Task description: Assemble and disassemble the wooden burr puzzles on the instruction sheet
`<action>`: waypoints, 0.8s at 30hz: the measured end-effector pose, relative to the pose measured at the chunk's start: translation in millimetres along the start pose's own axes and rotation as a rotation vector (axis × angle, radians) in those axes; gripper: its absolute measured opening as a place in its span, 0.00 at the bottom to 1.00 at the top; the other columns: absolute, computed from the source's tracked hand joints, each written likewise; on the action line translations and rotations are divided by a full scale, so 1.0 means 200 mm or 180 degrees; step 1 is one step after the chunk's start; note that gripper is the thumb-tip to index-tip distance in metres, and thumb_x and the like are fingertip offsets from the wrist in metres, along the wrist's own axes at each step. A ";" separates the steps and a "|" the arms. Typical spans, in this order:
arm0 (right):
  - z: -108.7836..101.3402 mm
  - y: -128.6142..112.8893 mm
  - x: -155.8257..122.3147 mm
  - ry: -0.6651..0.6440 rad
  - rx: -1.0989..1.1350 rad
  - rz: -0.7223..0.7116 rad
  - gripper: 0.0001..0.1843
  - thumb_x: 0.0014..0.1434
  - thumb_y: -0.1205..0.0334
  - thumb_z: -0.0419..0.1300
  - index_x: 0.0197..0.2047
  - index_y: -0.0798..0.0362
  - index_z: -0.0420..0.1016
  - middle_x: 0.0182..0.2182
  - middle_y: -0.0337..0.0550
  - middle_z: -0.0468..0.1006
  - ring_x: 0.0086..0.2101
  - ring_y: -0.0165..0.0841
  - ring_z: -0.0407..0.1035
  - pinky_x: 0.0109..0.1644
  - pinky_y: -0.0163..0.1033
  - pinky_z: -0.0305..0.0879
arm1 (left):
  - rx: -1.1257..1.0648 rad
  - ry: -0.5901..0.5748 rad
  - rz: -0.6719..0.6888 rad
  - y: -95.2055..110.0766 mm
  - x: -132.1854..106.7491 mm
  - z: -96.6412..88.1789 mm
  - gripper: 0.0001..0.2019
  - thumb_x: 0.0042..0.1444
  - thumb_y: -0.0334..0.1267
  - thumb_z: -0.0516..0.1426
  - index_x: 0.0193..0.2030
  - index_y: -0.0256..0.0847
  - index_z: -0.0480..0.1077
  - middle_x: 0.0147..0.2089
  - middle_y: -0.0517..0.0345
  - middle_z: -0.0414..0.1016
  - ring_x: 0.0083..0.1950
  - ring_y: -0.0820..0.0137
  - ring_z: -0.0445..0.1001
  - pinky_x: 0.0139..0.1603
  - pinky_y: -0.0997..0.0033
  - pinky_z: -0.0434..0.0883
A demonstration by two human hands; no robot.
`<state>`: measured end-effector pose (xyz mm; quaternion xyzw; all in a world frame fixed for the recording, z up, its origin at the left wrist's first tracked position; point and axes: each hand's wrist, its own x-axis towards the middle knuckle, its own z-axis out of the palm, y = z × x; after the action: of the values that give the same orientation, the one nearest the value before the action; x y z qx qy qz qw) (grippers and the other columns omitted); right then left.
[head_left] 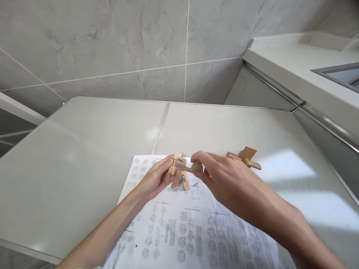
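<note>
My left hand [158,177] and my right hand [221,175] meet over the top of a printed sheet, both closed on a small cluster of notched wooden puzzle pieces [181,170]. One block in the cluster bears a handwritten mark on its top face. The left fingers wrap the cluster's left side. With thumb and forefinger, the right hand pinches a stick that juts out of it to the right. More joined wooden pieces [245,157] lie on the table just beyond my right hand, untouched.
A white instruction sheet [193,228] printed with puzzle diagrams lies on the pale grey table [84,149]. A seam runs down the table's middle. A tiled wall rises behind. To the right stands a higher counter [297,71] with a metal rail.
</note>
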<state>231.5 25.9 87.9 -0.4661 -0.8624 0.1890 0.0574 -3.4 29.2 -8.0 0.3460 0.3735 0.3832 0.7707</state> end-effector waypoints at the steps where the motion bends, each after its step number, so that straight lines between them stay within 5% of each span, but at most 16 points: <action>1: 0.00 -0.01 0.00 -0.0015 0.0061 -0.0006 0.09 0.76 0.68 0.48 0.46 0.49 0.68 0.27 0.37 0.73 0.21 0.31 0.59 0.29 0.39 0.48 | 0.0090 -0.0035 0.0003 0.00 0.00 0.01 0.17 0.74 0.48 0.56 0.59 0.39 0.74 0.26 0.59 0.73 0.26 0.71 0.67 0.32 0.70 0.66; 5: 0.02 -0.03 0.02 -0.0144 0.0207 0.0093 0.09 0.76 0.70 0.47 0.47 0.49 0.66 0.26 0.35 0.72 0.21 0.32 0.60 0.26 0.38 0.45 | 0.0271 -0.0151 -0.0077 0.00 -0.01 0.04 0.15 0.76 0.50 0.55 0.54 0.40 0.72 0.26 0.60 0.74 0.24 0.71 0.67 0.33 0.70 0.67; 9: 0.03 -0.05 0.04 -0.0245 0.0170 0.0192 0.10 0.74 0.73 0.48 0.44 0.48 0.64 0.25 0.33 0.72 0.20 0.32 0.59 0.24 0.38 0.45 | 0.0176 -0.0238 0.0046 0.00 -0.01 0.05 0.15 0.75 0.50 0.57 0.53 0.39 0.74 0.29 0.57 0.74 0.34 0.68 0.70 0.42 0.67 0.70; 16: 0.04 -0.04 0.07 -0.0217 0.0126 0.0318 0.11 0.71 0.75 0.51 0.45 0.48 0.66 0.28 0.36 0.77 0.22 0.33 0.64 0.26 0.38 0.47 | 0.0049 -0.0545 0.0144 -0.01 -0.02 0.03 0.11 0.70 0.42 0.62 0.55 0.40 0.75 0.37 0.53 0.77 0.40 0.64 0.77 0.50 0.60 0.71; 21: 0.04 -0.04 0.07 -0.0177 0.0220 0.0337 0.08 0.73 0.71 0.52 0.49 0.49 0.68 0.26 0.36 0.79 0.23 0.34 0.68 0.30 0.37 0.52 | 0.0568 -0.0742 0.0294 0.00 -0.03 0.05 0.17 0.74 0.50 0.60 0.58 0.40 0.72 0.45 0.45 0.83 0.47 0.59 0.85 0.43 0.64 0.74; 24: 0.03 -0.04 0.07 -0.0162 0.0304 0.0341 0.06 0.74 0.68 0.53 0.50 0.49 0.69 0.24 0.35 0.79 0.23 0.35 0.70 0.32 0.38 0.54 | 0.0842 -0.0794 0.0309 0.00 -0.03 0.06 0.17 0.74 0.50 0.59 0.58 0.38 0.70 0.41 0.44 0.84 0.44 0.57 0.87 0.35 0.68 0.75</action>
<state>216.4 31.2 84.4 -0.5034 -0.8274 0.2445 0.0475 4.5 20.6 -0.5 0.5067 0.3049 0.3217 0.7395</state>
